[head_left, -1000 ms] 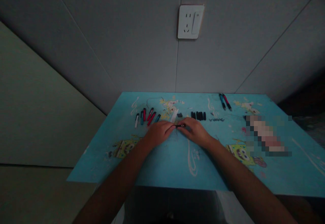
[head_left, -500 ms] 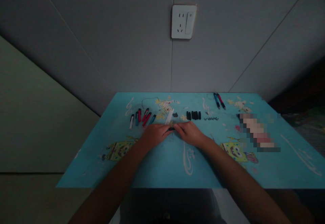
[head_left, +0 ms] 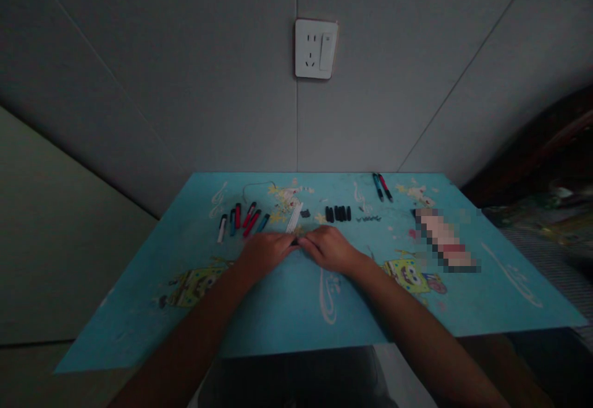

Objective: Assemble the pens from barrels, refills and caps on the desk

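Observation:
My left hand (head_left: pixel 269 252) and my right hand (head_left: pixel 330 247) meet above the middle of the table, both closed. Between their fingertips is a small dark pen part (head_left: pixel 295 242), mostly covered by the fingers. Just beyond the hands lie several thin white pen refills (head_left: pixel 294 217) side by side, with a few small black pieces (head_left: pixel 305 213) beside them. Left of the refills, red, blue and white pen barrels (head_left: pixel 251 223) with dark ends are spread out. To the right are several short black tubes (head_left: pixel 338 213) in a row and small dark springs (head_left: pixel 369 218).
Two pens, one blue (head_left: pixel 378 187) and one red (head_left: pixel 385 187), lie at the table's back edge. A blurred-out pale, oblong object (head_left: pixel 445 238) is on the right. The blue patterned table (head_left: pixel 287 309) meets a grey wall bearing a socket plate (head_left: pixel 315 49).
The whole view has shifted, so the table and things on it appear farther left and slightly lower. Both hands stay together on the dark pen part.

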A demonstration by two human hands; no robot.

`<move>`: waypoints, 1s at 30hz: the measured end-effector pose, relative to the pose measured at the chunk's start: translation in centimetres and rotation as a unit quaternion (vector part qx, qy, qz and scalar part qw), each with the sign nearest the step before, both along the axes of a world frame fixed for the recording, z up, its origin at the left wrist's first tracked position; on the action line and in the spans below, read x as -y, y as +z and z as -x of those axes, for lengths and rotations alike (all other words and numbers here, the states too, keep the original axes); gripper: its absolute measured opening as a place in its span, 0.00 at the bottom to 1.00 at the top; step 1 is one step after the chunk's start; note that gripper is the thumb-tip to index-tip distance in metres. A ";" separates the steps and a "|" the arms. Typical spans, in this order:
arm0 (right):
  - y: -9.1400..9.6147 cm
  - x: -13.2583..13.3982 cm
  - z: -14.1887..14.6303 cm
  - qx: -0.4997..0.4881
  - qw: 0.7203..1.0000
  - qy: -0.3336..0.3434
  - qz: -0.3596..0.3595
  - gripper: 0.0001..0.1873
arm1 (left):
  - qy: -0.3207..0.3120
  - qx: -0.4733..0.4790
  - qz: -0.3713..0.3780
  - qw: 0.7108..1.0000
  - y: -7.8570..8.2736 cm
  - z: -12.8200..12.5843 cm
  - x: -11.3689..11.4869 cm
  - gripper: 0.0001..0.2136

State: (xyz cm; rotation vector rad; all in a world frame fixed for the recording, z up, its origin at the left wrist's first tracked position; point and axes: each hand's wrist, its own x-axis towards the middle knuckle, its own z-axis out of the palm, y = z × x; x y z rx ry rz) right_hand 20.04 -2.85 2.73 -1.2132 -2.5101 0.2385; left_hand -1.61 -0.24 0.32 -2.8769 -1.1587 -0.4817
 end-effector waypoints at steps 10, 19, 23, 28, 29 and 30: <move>2.6 -1.6 -4.8 -0.037 0.986 -0.157 -0.037 0.16 | -0.010 0.149 0.057 0.987 0.8 -0.6 -0.3 0.13; 0.4 -2.1 -13.5 0.136 0.940 -0.310 -0.035 0.11 | 0.027 0.189 0.043 0.981 0.1 -0.4 -0.7 0.11; 0.2 -2.4 -12.9 0.124 0.946 -0.299 -0.020 0.06 | 0.034 0.179 0.053 0.982 0.1 -0.4 -0.6 0.11; 1.0 -2.4 -9.6 -0.102 0.969 -0.225 -0.014 0.09 | 0.023 0.164 0.063 0.984 0.2 -0.5 -0.6 0.12; 1.1 -2.2 -8.6 -0.163 0.963 -0.215 0.005 0.11 | 0.020 0.161 0.064 0.985 0.2 -0.5 -0.5 0.12; 1.0 -2.0 -7.4 -0.215 0.955 -0.202 0.031 0.13 | 0.017 0.161 0.065 0.985 0.2 -0.5 -0.5 0.12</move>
